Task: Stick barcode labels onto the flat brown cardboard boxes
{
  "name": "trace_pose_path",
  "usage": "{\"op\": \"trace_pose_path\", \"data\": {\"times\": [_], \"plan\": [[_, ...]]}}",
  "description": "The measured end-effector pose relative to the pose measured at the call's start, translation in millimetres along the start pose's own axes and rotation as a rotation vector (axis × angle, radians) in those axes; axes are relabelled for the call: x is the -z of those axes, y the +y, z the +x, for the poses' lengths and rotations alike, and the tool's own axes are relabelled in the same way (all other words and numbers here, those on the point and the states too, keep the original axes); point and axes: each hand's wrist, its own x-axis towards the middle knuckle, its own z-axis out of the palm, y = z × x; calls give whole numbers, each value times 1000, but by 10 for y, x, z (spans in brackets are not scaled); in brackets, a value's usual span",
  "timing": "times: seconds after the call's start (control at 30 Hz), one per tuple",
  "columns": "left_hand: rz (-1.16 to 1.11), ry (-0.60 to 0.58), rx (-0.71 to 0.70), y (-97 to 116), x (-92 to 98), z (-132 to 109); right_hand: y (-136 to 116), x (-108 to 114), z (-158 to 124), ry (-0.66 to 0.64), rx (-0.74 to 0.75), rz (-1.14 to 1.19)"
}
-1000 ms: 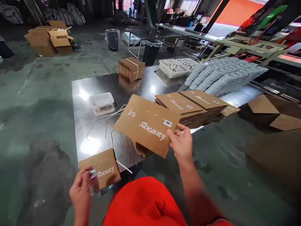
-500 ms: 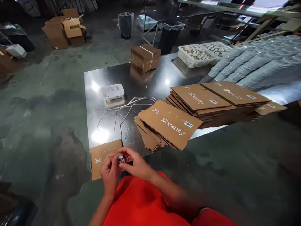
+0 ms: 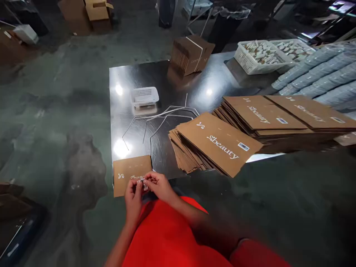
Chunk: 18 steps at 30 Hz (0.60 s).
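Note:
My left hand (image 3: pixel 133 198) and my right hand (image 3: pixel 158 184) meet low in the view, pinching a small barcode label (image 3: pixel 145 186) between their fingertips. Just beneath them lies a brown cardboard flat (image 3: pixel 125 174) printed "Sbeauty", partly hidden by my fingers, on the near edge of a steel table (image 3: pixel 125 118). To the right, a fanned stack of the same flats (image 3: pixel 214 142) overhangs the table edge, its top flat carrying a barcode label. Two taller stacks of flats (image 3: pixel 261 113) (image 3: pixel 311 113) stand beyond it.
Bent metal wires (image 3: pixel 164 120) and a white perforated plastic tray (image 3: pixel 144 96) lie on the steel. Behind them stands a strapped cardboard bundle (image 3: pixel 190 55). White baskets (image 3: pixel 258 55) and rows of pale blue-grey stacked items (image 3: pixel 319 72) fill the far right.
My right hand has let go of the fanned stack, which now rests on the table edge. Both hands have come together on the label, and my view has shifted.

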Motion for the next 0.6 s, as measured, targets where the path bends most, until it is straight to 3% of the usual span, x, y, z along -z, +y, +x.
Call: {"op": "trace_pose_path", "data": {"times": [0.13,0.23,0.37,0.47,0.6], "plan": [[144,61,17,-231,72,81,210,-10,87,70,30,-114],[66,101,168,-440,154,166,366,63,296,211,88,-281],[-75,111,330,-743,282,336,613,229,755,406,-47,-528],[-148,110,426,-972,355,506,811,304,1039,435,-96,-601],[-232,136,506,-1211,407,693,1019,297,1196,437,-119,-677]]}}
